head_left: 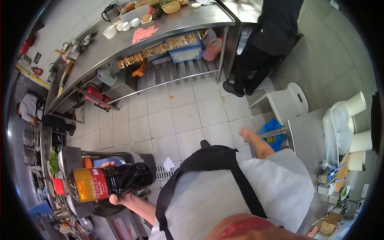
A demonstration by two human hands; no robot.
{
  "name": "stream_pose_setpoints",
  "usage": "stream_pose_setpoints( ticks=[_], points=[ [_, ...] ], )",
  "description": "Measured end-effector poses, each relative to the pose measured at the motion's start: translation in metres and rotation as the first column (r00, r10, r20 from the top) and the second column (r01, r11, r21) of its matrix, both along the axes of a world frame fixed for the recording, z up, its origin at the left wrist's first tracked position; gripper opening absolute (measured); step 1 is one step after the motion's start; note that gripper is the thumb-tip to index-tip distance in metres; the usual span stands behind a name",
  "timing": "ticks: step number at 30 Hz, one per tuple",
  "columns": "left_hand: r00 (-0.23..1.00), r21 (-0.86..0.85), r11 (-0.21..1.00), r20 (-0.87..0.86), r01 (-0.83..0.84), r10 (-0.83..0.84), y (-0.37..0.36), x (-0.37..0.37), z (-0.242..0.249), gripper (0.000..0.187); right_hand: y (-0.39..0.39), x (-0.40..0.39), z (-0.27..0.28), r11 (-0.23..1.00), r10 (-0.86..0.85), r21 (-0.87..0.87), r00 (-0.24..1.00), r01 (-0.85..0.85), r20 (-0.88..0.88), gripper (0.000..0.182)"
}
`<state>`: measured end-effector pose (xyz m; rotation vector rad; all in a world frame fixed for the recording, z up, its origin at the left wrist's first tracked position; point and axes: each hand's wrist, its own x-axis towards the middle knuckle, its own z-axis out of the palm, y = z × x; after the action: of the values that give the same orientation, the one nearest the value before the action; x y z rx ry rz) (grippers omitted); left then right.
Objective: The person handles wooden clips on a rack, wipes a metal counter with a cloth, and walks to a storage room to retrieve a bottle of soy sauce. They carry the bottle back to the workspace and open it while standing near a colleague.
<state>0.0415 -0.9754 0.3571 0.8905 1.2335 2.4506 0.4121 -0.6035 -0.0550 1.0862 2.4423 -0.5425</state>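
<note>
My left hand (121, 199) is wrapped round a large bottle of dark soy sauce (130, 179). The bottle lies nearly level, its red cap (59, 186) pointing left and its yellow and red label facing up. Fingertips show at the far side of the bottle, and the thumb is on the near side. My right hand (249, 135) hangs out in front over the tiled floor, near a blue plastic bag (273, 134). Its fingers are too small and smeared to make out.
A steel worktable (176, 25) with bowls and a pink cloth (145, 34) runs along the far side. A person in black (272, 44) stands at back right, near a white plastic stool (287, 102). Another person (32, 110) is at far left. Stacked tubs (356, 105) stand right.
</note>
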Motion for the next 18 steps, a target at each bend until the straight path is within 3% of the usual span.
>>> stream_pose_setpoints(
  ticks=[1, 2, 3, 4, 5, 6, 9, 11, 13, 15, 18],
  points=[
    [0.999, 0.01, 1.0, -0.036, -0.019, 0.019, 0.014, -0.014, 0.003, 0.09, 0.04, -0.058, 0.023, 0.999, -0.045, -0.003, 0.993, 0.045, -0.11, 0.03],
    [0.998, 0.028, 0.999, -0.049, -0.032, 0.034, 0.025, -0.031, 0.003, 0.09, 0.067, -0.111, 0.062, 0.996, -0.013, 0.077, 0.941, 0.041, -0.339, 0.03],
    [0.998, 0.03, 0.998, -0.046, -0.051, 0.053, 0.036, -0.049, 0.003, 0.09, 0.111, -0.165, 0.055, 0.997, 0.015, 0.077, 0.899, 0.021, -0.437, 0.029],
    [0.995, 0.027, 0.998, -0.077, -0.064, 0.066, 0.046, -0.067, 0.003, 0.09, 0.134, -0.221, 0.086, 0.988, -0.036, 0.111, 0.871, 0.103, -0.49, 0.024],
    [0.991, 0.025, 0.997, -0.109, -0.078, 0.08, 0.054, -0.086, 0.001, 0.089, 0.16, -0.269, 0.101, 0.981, 0.087, 0.182, 0.698, 0.063, -0.711, 0.021],
    [0.987, 0.002, 0.996, -0.128, -0.094, 0.094, 0.062, -0.109, -0.004, 0.088, 0.167, -0.318, 0.159, 0.988, 0.081, 0.145, 0.634, 0.049, -0.769, 0.018],
    [0.986, -0.048, 0.992, -0.119, -0.119, 0.113, 0.106, -0.168, -0.006, 0.087, 0.185, -0.43, 0.274, 0.996, 0.062, 0.087, 0.593, 0.014, -0.803, 0.016],
    [0.99, -0.095, 0.992, -0.124, -0.084, 0.072, 0.132, -0.213, -0.014, 0.086, 0.208, -0.495, 0.29, 0.968, 0.209, 0.248, 0.469, 0.021, -0.858, 0.014],
    [0.999, -0.043, 0.999, -0.046, -0.024, 0.022, 0.165, -0.258, -0.022, 0.093, 0.218, -0.546, 0.307, 0.912, 0.309, 0.391, 0.419, 0.124, -0.853, 0.013],
    [0.995, -0.043, 0.995, -0.033, 0.088, -0.089, 0.196, -0.303, -0.022, 0.091, 0.229, -0.588, 0.313, 0.895, 0.373, 0.435, 0.367, 0.101, -0.852, 0.013],
    [0.982, -0.045, 0.981, -0.015, 0.188, -0.189, 0.245, -0.368, -0.021, 0.092, 0.249, -0.642, 0.317, 0.875, 0.405, 0.476, 0.414, 0.082, -0.815, 0.013]
  ],
)
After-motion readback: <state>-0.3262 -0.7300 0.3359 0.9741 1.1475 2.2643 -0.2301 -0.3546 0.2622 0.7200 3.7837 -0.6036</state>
